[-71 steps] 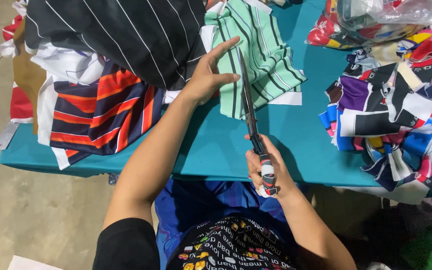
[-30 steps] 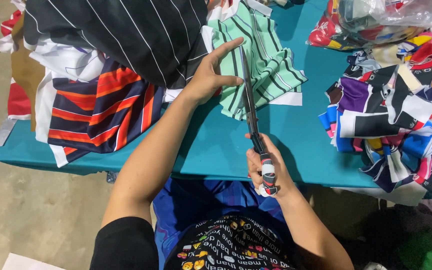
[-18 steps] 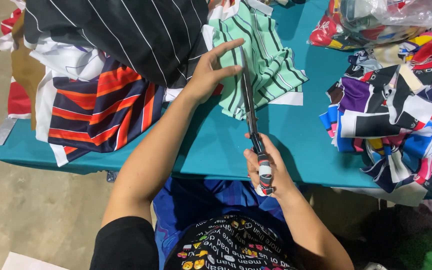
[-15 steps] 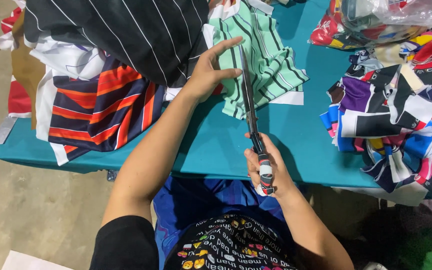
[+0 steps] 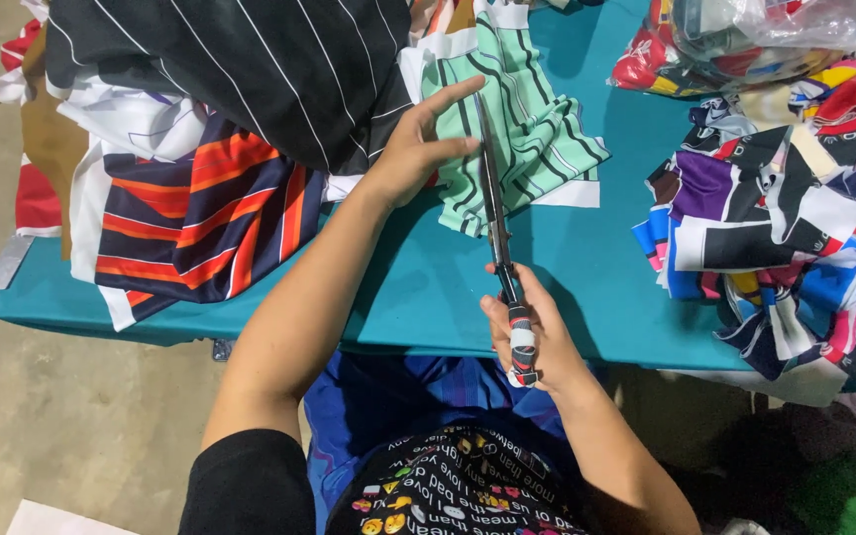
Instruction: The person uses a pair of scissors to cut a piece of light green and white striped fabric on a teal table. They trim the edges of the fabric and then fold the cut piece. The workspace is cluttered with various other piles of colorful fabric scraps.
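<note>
Scissors (image 5: 495, 213) in right hand (image 5: 527, 332), blades by left hand (image 5: 418, 149).

— What did the work surface look like?
— A flat teal-covered table (image 5: 606, 297), evenly lit.
— And beyond its edge?
— A bare grey concrete floor (image 5: 71, 416) lay below, with a small white sheet corner (image 5: 47, 520) on it.

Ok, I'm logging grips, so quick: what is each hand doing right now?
Left hand: open, fingers spread, pressing on the green striped fabric.
Right hand: closed around the handles of the long scissors.
</note>
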